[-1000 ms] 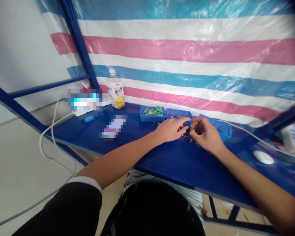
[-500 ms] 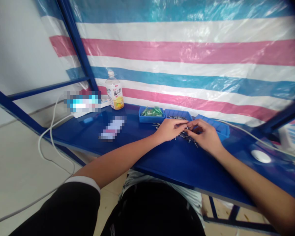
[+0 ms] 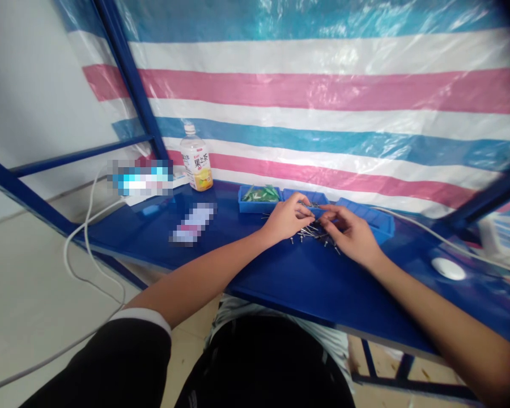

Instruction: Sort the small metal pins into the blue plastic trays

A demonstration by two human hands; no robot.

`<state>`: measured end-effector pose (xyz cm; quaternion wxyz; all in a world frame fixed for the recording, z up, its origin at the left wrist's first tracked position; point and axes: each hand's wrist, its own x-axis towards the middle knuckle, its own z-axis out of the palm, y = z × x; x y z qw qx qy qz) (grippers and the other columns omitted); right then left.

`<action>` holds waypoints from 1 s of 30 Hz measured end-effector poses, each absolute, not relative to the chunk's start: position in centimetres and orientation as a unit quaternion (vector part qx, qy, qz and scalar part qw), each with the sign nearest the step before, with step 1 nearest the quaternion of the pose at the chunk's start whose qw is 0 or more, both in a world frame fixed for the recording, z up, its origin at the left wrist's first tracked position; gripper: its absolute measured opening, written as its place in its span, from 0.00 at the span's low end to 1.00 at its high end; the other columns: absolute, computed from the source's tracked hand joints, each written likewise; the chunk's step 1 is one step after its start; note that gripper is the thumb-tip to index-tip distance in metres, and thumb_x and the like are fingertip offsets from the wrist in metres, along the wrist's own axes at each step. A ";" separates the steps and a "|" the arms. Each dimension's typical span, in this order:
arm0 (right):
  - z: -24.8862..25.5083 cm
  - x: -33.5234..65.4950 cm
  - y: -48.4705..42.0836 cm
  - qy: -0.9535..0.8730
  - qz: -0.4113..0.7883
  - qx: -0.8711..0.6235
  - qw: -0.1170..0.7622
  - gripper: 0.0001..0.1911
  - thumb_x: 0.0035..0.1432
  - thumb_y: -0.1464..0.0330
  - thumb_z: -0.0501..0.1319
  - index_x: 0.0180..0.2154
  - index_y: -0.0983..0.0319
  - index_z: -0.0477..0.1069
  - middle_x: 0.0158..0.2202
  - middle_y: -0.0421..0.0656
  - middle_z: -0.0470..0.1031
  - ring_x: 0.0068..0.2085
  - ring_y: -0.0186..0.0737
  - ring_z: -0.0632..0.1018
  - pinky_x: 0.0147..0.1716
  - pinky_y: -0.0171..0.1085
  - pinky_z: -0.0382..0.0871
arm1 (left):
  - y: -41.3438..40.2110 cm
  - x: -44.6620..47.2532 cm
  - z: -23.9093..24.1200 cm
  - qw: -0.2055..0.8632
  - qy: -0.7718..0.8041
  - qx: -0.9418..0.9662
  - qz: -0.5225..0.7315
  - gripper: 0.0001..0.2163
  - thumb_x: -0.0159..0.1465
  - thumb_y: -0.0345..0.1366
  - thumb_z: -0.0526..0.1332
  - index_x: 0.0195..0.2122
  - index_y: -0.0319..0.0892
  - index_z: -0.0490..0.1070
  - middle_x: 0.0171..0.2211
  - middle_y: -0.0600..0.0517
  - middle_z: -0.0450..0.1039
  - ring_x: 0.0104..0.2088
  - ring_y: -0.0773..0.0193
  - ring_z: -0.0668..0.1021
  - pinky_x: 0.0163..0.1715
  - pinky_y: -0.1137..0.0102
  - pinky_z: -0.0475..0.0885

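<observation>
Over a loose pile of thin silver rivets (image 3: 307,231), my two hands face each other with fingertips almost meeting. My left hand (image 3: 285,218) has curled fingers, the thumb and fingertips pinched over the pile; whatever they grip is too small to make out. Opposite it, my right hand (image 3: 349,231) pinches thumb and forefinger together, and the small item there is hidden too. Behind the hands stands a blue tray (image 3: 295,195) with more thin metal pieces, partly covered by my left hand. A second blue tray (image 3: 259,208) holds green pieces.
Another blue tray (image 3: 380,221) lies behind my right hand. A drink bottle (image 3: 199,164) stands at the back left, near a blurred-out flat item (image 3: 193,224). To the right are a white oval object (image 3: 449,268) and a cable. A striped plastic sheet (image 3: 323,90) hangs behind the blue table (image 3: 276,272).
My left hand's fingers have lifted and curled, and its fingertips have drawn slightly back from my right hand. My right hand stays nearly in place, still pinching. The view has shifted a little.
</observation>
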<state>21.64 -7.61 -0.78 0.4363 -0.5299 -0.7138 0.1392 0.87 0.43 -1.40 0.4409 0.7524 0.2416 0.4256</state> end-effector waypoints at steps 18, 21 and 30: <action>-0.7 22.0 -7.2 -0.788 0.025 -0.493 0.370 0.14 0.72 0.62 0.59 0.53 0.56 0.79 0.42 0.47 0.80 0.41 0.48 0.81 0.40 0.46 0.77 | -0.1 0.0 0.4 0.291 0.255 0.851 0.355 0.20 0.70 0.32 0.65 0.63 0.45 0.73 0.45 0.50 0.86 0.41 0.61 0.85 0.49 0.65 0.79; -0.6 21.9 -7.3 -0.786 0.019 -0.506 0.356 0.13 0.72 0.60 0.59 0.49 0.56 0.80 0.39 0.46 0.80 0.38 0.48 0.80 0.39 0.46 0.76 | -0.3 -0.1 0.6 0.289 0.260 0.853 0.347 0.19 0.70 0.31 0.65 0.62 0.44 0.74 0.46 0.49 0.86 0.43 0.60 0.85 0.51 0.65 0.78; -0.8 21.9 -7.1 -0.798 0.063 -0.495 0.338 0.11 0.71 0.60 0.60 0.44 0.56 0.79 0.37 0.45 0.82 0.36 0.47 0.80 0.38 0.44 0.73 | -0.1 -0.1 0.0 0.287 0.226 0.862 0.352 0.25 0.70 0.34 0.66 0.68 0.44 0.67 0.45 0.48 0.84 0.44 0.60 0.85 0.49 0.66 0.78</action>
